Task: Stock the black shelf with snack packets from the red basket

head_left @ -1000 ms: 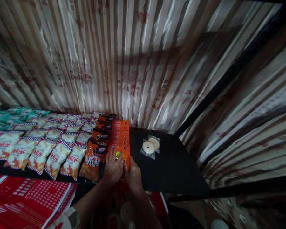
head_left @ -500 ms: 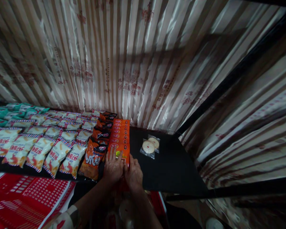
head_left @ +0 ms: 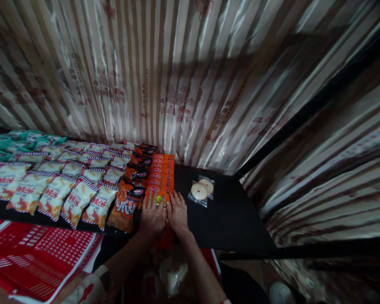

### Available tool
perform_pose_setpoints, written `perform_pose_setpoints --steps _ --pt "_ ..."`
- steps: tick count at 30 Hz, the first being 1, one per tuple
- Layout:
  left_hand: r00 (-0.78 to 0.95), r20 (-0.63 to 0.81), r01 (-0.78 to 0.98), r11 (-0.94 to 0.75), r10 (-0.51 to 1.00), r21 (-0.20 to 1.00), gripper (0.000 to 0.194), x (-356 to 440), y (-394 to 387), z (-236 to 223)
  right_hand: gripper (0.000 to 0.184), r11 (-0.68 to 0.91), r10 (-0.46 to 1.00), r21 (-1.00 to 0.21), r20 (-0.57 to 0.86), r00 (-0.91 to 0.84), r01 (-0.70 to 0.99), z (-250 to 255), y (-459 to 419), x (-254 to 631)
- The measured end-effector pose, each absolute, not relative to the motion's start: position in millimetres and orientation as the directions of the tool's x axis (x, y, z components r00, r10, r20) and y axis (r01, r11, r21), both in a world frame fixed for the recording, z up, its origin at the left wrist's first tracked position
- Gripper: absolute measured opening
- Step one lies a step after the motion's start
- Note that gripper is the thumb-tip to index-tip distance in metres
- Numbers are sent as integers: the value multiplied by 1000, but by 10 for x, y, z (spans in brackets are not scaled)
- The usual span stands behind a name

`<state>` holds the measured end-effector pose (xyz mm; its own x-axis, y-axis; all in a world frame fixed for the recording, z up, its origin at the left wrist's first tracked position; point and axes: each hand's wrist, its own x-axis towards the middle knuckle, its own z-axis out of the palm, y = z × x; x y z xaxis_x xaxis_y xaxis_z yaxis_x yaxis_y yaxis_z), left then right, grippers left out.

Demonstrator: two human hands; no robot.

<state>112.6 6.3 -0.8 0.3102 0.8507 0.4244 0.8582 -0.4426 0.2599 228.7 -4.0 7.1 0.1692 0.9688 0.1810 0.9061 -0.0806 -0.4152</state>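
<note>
In the head view, the left hand and right hand lay flat, fingers extended, over the near end of the orange packets — overlapped, seemingly, so each label showed. Brown-orange bags flanked the left hand; wrapped white discs lay right of the right.

The flat orange packets overlap in one straight row, running from near the back edge of the worktop towards its front edge. Visible strips show an oval logo left, a round dark emblem right; the frontmost, partly hidden, bears a yellow patch.
</note>
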Motion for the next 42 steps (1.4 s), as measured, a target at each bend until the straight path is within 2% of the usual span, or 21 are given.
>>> perform_pose_setpoints --steps 5,21,30,42 --pt "324 388 857 -441 863 265 42 1110 52 16 45 -134 971 -426 125 205 895 60 -22 2263" --pt "324 344 873 -419 882 251 43 1110 26 36 42 -175 962 -449 112 249 876 126 -67 2234" --pt "326 388 870 -434 862 232 42 1111 12 47 47 -172 962 -426 121 244 888 72 -65 2236" --pt "316 403 870 -432 859 238 43 1112 12 11 47 -196 971 -399 50 235 896 116 -64 2222"
